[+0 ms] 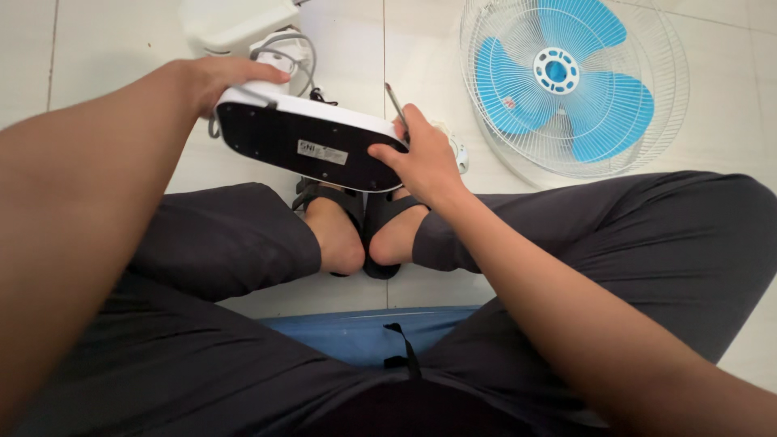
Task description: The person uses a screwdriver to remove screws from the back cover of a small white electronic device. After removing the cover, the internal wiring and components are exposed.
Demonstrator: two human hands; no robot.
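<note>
Over tiled floor, left hand and right hand both gripping upturned fan base.

Two hands: the left hand and the right hand, both on one fan base. One screwdriver, in the right hand. One fan head with three blue blades. Two sandals. One grey cord. One blue stool.
</note>
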